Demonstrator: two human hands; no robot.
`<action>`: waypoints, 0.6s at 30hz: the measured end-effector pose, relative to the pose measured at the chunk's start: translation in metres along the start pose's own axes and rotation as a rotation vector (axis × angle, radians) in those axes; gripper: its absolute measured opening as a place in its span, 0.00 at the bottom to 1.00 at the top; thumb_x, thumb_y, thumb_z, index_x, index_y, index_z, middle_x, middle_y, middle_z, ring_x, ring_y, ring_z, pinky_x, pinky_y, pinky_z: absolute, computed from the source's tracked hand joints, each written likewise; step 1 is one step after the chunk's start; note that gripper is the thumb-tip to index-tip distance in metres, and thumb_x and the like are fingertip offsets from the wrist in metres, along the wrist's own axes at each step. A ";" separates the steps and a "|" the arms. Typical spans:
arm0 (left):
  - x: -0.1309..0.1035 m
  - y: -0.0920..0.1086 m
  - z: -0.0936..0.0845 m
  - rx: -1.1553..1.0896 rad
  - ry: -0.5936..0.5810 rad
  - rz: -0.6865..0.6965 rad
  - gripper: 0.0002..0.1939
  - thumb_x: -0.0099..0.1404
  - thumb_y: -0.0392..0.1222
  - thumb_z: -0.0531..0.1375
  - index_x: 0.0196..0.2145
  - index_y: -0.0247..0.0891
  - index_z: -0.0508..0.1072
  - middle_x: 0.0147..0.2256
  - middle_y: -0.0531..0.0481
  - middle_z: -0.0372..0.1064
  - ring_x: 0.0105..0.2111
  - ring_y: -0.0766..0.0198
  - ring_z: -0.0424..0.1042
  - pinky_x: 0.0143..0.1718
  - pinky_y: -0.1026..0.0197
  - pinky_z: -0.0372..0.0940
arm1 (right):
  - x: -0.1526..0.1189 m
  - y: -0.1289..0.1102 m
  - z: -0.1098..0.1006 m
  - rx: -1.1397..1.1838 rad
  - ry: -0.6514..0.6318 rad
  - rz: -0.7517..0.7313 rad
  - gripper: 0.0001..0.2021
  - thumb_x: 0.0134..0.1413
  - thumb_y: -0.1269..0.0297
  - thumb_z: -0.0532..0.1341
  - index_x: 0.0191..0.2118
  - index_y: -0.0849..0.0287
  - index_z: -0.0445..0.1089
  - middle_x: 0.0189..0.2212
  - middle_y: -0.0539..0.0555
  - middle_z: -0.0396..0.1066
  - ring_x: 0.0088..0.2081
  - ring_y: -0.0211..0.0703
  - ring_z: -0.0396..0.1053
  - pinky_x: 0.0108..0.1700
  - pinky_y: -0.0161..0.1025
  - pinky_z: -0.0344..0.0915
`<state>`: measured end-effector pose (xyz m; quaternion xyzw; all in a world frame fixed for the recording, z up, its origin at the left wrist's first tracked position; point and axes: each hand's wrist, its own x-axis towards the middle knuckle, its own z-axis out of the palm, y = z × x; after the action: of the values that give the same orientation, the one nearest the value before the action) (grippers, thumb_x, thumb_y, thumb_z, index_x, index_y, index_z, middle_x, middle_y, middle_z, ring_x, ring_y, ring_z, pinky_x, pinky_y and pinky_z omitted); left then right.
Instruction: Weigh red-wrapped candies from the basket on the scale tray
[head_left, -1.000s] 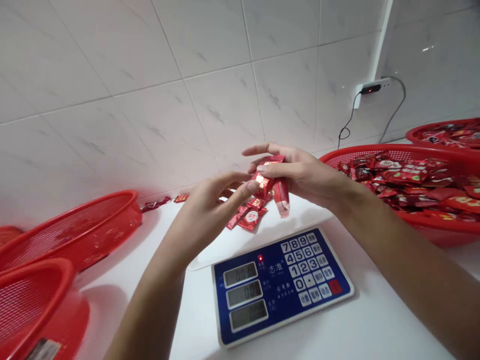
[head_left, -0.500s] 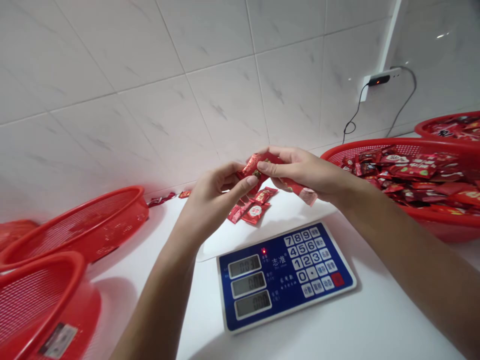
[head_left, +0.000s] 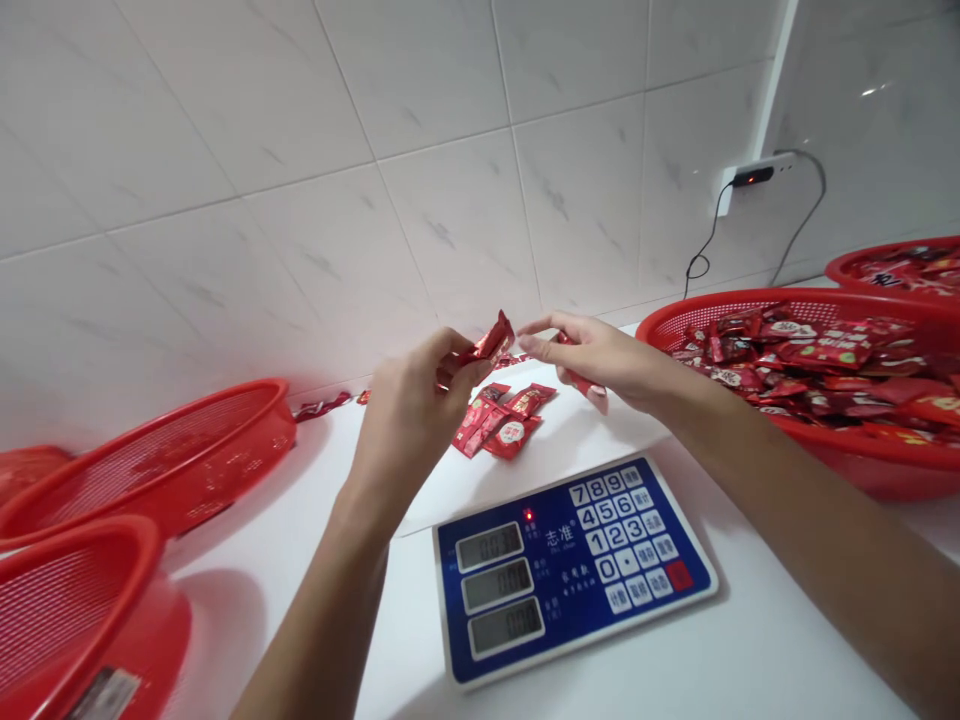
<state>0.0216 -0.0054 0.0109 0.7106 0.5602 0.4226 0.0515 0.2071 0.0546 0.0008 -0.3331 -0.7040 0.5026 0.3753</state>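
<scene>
My left hand [head_left: 412,405] pinches a red candy packet [head_left: 495,340] by one end above the scale's white pan [head_left: 592,430]. Across from it, my right hand [head_left: 604,360] is curled around another red candy packet [head_left: 586,388], whose end sticks out below the palm; its thumb and forefinger point toward the left hand's packet with a small gap between. Several red candy packets [head_left: 506,420] lie on the pan under both hands. The blue keypad panel [head_left: 577,570] of the digital scale faces me, with a red light lit and its displays on.
At the right stands a red mesh basket [head_left: 795,300] full of red packets, with another filled basket [head_left: 855,265] behind it. Two red baskets [head_left: 225,410] [head_left: 150,570] stand at the left. Loose packets [head_left: 322,406] lie by the tiled wall [head_left: 450,180]. A cable [head_left: 709,235] hangs from a socket.
My hands have drawn apart. The left hand has moved slightly left and down with one packet, while the right keeps the other packet. The camera view has tilted slightly up.
</scene>
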 end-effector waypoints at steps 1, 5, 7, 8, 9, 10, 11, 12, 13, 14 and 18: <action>0.001 -0.002 0.001 0.057 0.029 -0.003 0.05 0.64 0.43 0.61 0.35 0.40 0.75 0.30 0.50 0.77 0.30 0.60 0.76 0.32 0.60 0.66 | 0.002 0.001 -0.001 -0.010 0.051 0.033 0.17 0.61 0.55 0.64 0.50 0.62 0.69 0.15 0.42 0.55 0.14 0.30 0.52 0.12 0.27 0.50; 0.004 -0.008 0.007 0.230 -0.035 -0.023 0.04 0.61 0.42 0.63 0.32 0.40 0.75 0.30 0.50 0.78 0.29 0.59 0.75 0.31 0.60 0.64 | 0.005 0.004 -0.009 0.051 0.193 0.088 0.12 0.65 0.63 0.61 0.50 0.63 0.68 0.17 0.44 0.57 0.15 0.31 0.54 0.13 0.26 0.50; 0.006 -0.012 0.010 0.303 -0.088 -0.030 0.04 0.61 0.42 0.63 0.31 0.40 0.76 0.31 0.49 0.79 0.29 0.58 0.75 0.31 0.58 0.63 | 0.005 0.004 -0.013 0.085 0.190 0.072 0.11 0.64 0.66 0.61 0.50 0.62 0.68 0.17 0.44 0.57 0.16 0.31 0.54 0.13 0.25 0.50; 0.006 -0.014 0.011 0.330 -0.119 -0.034 0.04 0.61 0.42 0.62 0.31 0.41 0.77 0.31 0.49 0.79 0.30 0.57 0.75 0.31 0.58 0.63 | 0.004 0.004 -0.014 0.097 0.180 0.062 0.11 0.64 0.67 0.61 0.50 0.62 0.68 0.17 0.44 0.57 0.17 0.31 0.55 0.13 0.25 0.50; 0.007 -0.016 0.012 0.347 -0.157 -0.037 0.04 0.61 0.41 0.62 0.32 0.41 0.77 0.31 0.49 0.79 0.30 0.57 0.75 0.31 0.58 0.63 | 0.004 0.004 -0.015 0.106 0.169 0.056 0.11 0.63 0.67 0.61 0.50 0.62 0.68 0.17 0.44 0.57 0.17 0.31 0.55 0.13 0.25 0.50; 0.007 -0.018 0.011 0.351 -0.194 -0.036 0.04 0.61 0.41 0.62 0.33 0.41 0.78 0.31 0.49 0.79 0.30 0.56 0.75 0.32 0.58 0.64 | 0.003 0.003 -0.015 0.111 0.161 0.050 0.11 0.63 0.68 0.61 0.50 0.63 0.68 0.16 0.44 0.57 0.17 0.31 0.55 0.13 0.25 0.50; 0.007 -0.019 0.010 0.344 -0.225 -0.033 0.05 0.61 0.41 0.62 0.34 0.42 0.78 0.32 0.49 0.79 0.31 0.56 0.75 0.32 0.58 0.65 | 0.002 0.002 -0.015 0.115 0.155 0.044 0.12 0.63 0.69 0.61 0.51 0.63 0.67 0.15 0.43 0.57 0.17 0.31 0.55 0.14 0.25 0.51; 0.007 -0.020 0.008 0.324 -0.243 -0.025 0.06 0.61 0.42 0.62 0.35 0.42 0.79 0.34 0.48 0.79 0.32 0.56 0.76 0.33 0.57 0.66 | 0.002 0.001 -0.015 0.117 0.150 0.041 0.12 0.63 0.70 0.60 0.52 0.64 0.67 0.14 0.43 0.57 0.16 0.31 0.55 0.15 0.25 0.52; 0.006 -0.019 0.005 0.293 -0.244 -0.015 0.08 0.62 0.44 0.62 0.37 0.42 0.79 0.36 0.48 0.80 0.33 0.56 0.76 0.34 0.57 0.67 | 0.001 -0.001 -0.014 0.125 0.144 0.043 0.14 0.63 0.72 0.59 0.53 0.65 0.66 0.14 0.43 0.57 0.16 0.32 0.55 0.16 0.25 0.54; 0.005 -0.017 0.001 0.251 -0.229 -0.004 0.09 0.62 0.45 0.62 0.38 0.42 0.79 0.38 0.47 0.80 0.35 0.56 0.76 0.36 0.57 0.68 | 0.000 -0.003 -0.013 0.148 0.129 0.042 0.16 0.63 0.73 0.58 0.55 0.66 0.64 0.14 0.43 0.58 0.16 0.32 0.57 0.17 0.26 0.57; -0.001 0.002 -0.013 0.079 -0.124 0.036 0.12 0.65 0.51 0.61 0.38 0.42 0.80 0.37 0.47 0.80 0.36 0.58 0.76 0.39 0.58 0.69 | -0.006 -0.012 -0.006 0.383 0.027 -0.006 0.21 0.62 0.79 0.55 0.60 0.70 0.58 0.24 0.51 0.72 0.28 0.36 0.73 0.35 0.30 0.71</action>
<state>0.0146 -0.0124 0.0199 0.7469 0.5593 0.3562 0.0503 0.2144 0.0488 0.0125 -0.2603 -0.5913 0.6217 0.4428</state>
